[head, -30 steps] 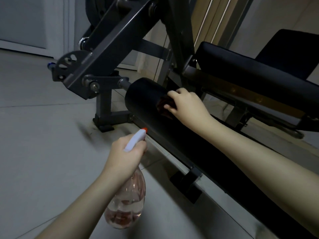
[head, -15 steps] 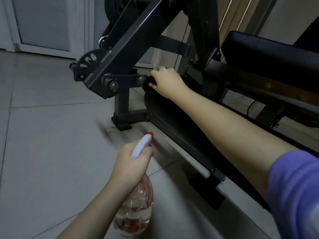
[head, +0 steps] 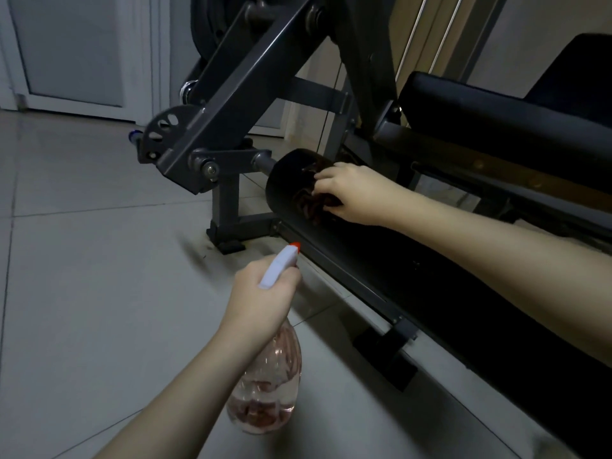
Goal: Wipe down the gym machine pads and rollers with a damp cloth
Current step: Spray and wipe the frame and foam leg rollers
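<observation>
At 6 o'clock, clear ribbed plastic spray bottle [head: 265, 385] with white trigger, gripped at the neck by left hand [head: 261, 299], fingers curled round. Farther, near centre, smooth black cylindrical roller [head: 286, 180]; dark crumpled cloth [head: 309, 200] clutched against it by right hand [head: 351, 197], fingers bent. At 2 o'clock, black cushioned pad [head: 496, 127].

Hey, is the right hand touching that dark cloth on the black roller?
Touching. The head view shows the right hand gripping the crumpled dark reddish cloth against the black cylindrical padded roller.
</observation>
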Available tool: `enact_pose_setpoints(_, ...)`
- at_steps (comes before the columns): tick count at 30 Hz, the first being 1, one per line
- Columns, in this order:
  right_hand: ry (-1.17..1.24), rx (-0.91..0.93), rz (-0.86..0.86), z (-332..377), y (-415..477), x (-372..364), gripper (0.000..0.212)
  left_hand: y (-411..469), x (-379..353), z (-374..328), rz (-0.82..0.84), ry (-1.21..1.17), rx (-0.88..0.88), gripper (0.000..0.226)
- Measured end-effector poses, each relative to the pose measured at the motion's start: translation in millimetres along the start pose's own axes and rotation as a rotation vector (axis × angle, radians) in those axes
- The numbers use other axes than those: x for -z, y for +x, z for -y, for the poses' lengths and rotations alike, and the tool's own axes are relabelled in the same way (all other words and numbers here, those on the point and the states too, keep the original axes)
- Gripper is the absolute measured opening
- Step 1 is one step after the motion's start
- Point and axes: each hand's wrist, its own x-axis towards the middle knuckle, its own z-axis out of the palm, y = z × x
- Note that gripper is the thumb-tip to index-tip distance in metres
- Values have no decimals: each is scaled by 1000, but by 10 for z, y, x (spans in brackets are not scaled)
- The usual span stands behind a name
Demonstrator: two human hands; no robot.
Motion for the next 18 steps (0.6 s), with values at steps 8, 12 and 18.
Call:
enact_pose_setpoints(8, 39, -72, 26, -10, -766, 37, 47, -108, -89, -198, 43, 42, -38, 41)
enact_pose_setpoints(12, 15, -169, 12, 61, -1116, 65, 61, -159, -127, -307, 58, 73, -52, 46)
enact_pose_setpoints(18, -121, -293, -49, 241, -1409, 66, 32, -262, -201, -424, 91, 67, -63, 44)
